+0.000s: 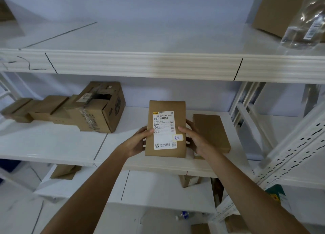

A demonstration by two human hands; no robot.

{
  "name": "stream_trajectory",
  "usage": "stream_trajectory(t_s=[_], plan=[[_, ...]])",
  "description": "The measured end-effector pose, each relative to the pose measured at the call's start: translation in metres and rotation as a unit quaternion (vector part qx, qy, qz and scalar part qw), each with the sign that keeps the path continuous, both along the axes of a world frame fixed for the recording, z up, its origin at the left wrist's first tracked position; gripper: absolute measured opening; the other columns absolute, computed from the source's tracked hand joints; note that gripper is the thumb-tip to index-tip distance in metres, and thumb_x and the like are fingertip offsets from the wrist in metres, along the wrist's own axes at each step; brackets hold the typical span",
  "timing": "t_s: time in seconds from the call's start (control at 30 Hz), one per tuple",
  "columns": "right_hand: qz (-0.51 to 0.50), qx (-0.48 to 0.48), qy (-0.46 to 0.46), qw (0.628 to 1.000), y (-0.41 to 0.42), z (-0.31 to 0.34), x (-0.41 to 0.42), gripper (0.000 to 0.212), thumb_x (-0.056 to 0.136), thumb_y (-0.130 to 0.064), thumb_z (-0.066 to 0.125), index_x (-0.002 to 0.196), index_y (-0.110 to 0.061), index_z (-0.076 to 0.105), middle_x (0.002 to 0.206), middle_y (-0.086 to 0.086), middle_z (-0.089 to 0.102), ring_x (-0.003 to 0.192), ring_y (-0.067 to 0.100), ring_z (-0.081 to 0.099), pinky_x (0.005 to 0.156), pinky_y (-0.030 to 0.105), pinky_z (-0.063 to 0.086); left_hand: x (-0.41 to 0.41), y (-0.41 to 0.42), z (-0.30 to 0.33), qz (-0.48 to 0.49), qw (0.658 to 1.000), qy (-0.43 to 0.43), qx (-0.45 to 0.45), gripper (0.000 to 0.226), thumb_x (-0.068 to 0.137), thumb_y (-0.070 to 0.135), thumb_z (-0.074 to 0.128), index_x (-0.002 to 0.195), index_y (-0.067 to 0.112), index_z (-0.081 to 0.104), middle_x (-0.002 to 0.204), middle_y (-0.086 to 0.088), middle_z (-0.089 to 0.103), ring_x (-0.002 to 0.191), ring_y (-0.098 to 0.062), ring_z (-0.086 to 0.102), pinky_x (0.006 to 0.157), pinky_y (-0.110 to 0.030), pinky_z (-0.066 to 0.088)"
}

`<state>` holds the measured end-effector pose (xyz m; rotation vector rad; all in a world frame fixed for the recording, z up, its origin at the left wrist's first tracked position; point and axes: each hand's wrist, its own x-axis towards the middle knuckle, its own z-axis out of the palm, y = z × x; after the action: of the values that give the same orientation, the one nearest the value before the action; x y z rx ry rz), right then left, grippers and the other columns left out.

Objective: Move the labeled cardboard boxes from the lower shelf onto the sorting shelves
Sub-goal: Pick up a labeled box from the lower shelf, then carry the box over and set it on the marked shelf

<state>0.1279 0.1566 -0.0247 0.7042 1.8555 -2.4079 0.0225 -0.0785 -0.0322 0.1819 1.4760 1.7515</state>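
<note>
Both hands — left hand [136, 142] and right hand [195, 139] — grip a flat brown cardboard box [165, 128] with its white shipping label [165, 130] facing up. At its three o'clock, a plain brown flat box [212, 132] lies on the white metal shelf [52, 142].

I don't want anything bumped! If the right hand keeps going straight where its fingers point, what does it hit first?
Probably the back wall. The right hand points up past the labeled box; depth is unclear.

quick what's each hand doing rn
Left hand: closed on the left edge of the labeled box.
Right hand: closed on the right edge of that box.
</note>
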Motion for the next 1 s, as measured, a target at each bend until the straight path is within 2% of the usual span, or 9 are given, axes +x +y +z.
stream_trajectory(t_s=[0.1, 0.23, 0.37, 0.5, 0.6, 0.73, 0.87, 0.93, 1.0], plan=[[0.019, 0.009, -0.002, 1.000, -0.032, 0.005, 0.003, 0.098, 0.057, -0.037, 0.090, 0.145, -0.039, 0.047, 0.120, 0.005, 0.075, 0.112, 0.030, 0.069, 0.082, 0.039, 0.055, 0.010, -0.032, 0.001, 0.019, 1.000, 0.001, 0.004, 0.070, 0.085, 0.033, 0.070, 0.148, 0.018, 0.044, 0.144, -0.016, 0.058, 0.135, -0.039, 0.052, 0.113, -0.060, 0.037], [0.043, 0.020, 0.014, 0.999, -0.091, 0.014, 0.001, 0.102, 0.053, -0.040, 0.090, 0.146, -0.039, 0.046, 0.119, 0.005, 0.075, 0.110, 0.030, 0.070, 0.084, 0.041, 0.056, 0.021, -0.094, 0.005, 0.046, 0.999, 0.007, 0.017, 0.070, 0.085, 0.032, 0.068, 0.148, 0.017, 0.043, 0.146, -0.016, 0.056, 0.137, -0.039, 0.050, 0.115, -0.059, 0.034], [0.057, 0.031, 0.029, 0.997, -0.174, 0.023, -0.001, 0.097, 0.055, -0.040, 0.089, 0.143, -0.039, 0.049, 0.114, 0.003, 0.078, 0.109, 0.030, 0.071, 0.097, 0.048, 0.054, 0.028, -0.179, 0.013, 0.066, 0.997, 0.019, 0.021, 0.069, 0.085, 0.031, 0.068, 0.148, 0.018, 0.043, 0.147, -0.016, 0.055, 0.138, -0.039, 0.049, 0.115, -0.059, 0.034], [0.071, 0.021, 0.043, 0.996, -0.267, 0.031, -0.001, 0.093, 0.053, -0.040, 0.089, 0.139, -0.040, 0.053, 0.107, 0.001, 0.080, 0.107, 0.029, 0.072, 0.090, 0.043, 0.056, 0.033, -0.274, 0.020, 0.097, 0.995, 0.034, 0.016, 0.067, 0.085, 0.031, 0.067, 0.146, 0.016, 0.045, 0.146, -0.016, 0.056, 0.137, -0.041, 0.049, 0.116, -0.060, 0.033], [0.075, 0.012, 0.055, 0.996, -0.336, 0.042, -0.001, 0.096, 0.053, -0.037, 0.088, 0.142, -0.038, 0.051, 0.117, 0.006, 0.077, 0.112, 0.031, 0.070, 0.089, 0.041, 0.056, 0.038, -0.342, 0.030, 0.116, 0.992, 0.044, 0.015, 0.065, 0.085, 0.033, 0.068, 0.144, 0.017, 0.048, 0.144, -0.015, 0.058, 0.136, -0.042, 0.050, 0.115, -0.062, 0.033], [0.085, 0.009, 0.079, 0.993, -0.408, 0.063, -0.007, 0.093, 0.063, -0.031, 0.085, 0.147, -0.037, 0.046, 0.124, 0.008, 0.073, 0.116, 0.032, 0.068, 0.093, 0.043, 0.055, 0.045, -0.414, 0.059, 0.141, 0.988, 0.059, 0.017, 0.060, 0.081, 0.032, 0.070, 0.137, 0.021, 0.054, 0.142, -0.015, 0.061, 0.132, -0.041, 0.054, 0.113, -0.061, 0.036], [0.111, 0.015, 0.114, 0.987, -0.457, 0.095, -0.025, 0.085, 0.071, -0.027, 0.084, 0.146, -0.038, 0.047, 0.126, 0.007, 0.072, 0.116, 0.032, 0.068, 0.094, 0.044, 0.055, 0.039, -0.467, 0.097, 0.164, 0.981, 0.100, 0.019, 0.068, 0.081, 0.030, 0.066, 0.144, 0.014, 0.047, 0.141, -0.017, 0.060, 0.135, -0.043, 0.051, 0.113, -0.063, 0.034], [0.115, 0.013, 0.140, 0.983, -0.471, 0.116, -0.039, 0.075, 0.077, -0.021, 0.083, 0.142, -0.039, 0.050, 0.124, 0.007, 0.072, 0.107, 0.026, 0.071, 0.084, 0.040, 0.057, 0.029, -0.482, 0.124, 0.170, 0.977, 0.131, 0.017, 0.070, 0.081, 0.029, 0.063, 0.147, 0.014, 0.044, 0.143, -0.018, 0.058, 0.134, -0.042, 0.052, 0.114, -0.062, 0.033], [0.110, 0.016, 0.172, 0.979, -0.478, 0.143, -0.056, 0.069, 0.078, -0.019, 0.083, 0.137, -0.039, 0.054, 0.115, 0.003, 0.075, 0.088, 0.016, 0.075, 0.072, 0.033, 0.058, 0.015, -0.490, 0.156, 0.173, 0.971, 0.162, 0.028, 0.072, 0.081, 0.027, 0.061, 0.149, 0.014, 0.043, 0.145, -0.019, 0.056, 0.133, -0.042, 0.053, 0.114, -0.060, 0.035]])
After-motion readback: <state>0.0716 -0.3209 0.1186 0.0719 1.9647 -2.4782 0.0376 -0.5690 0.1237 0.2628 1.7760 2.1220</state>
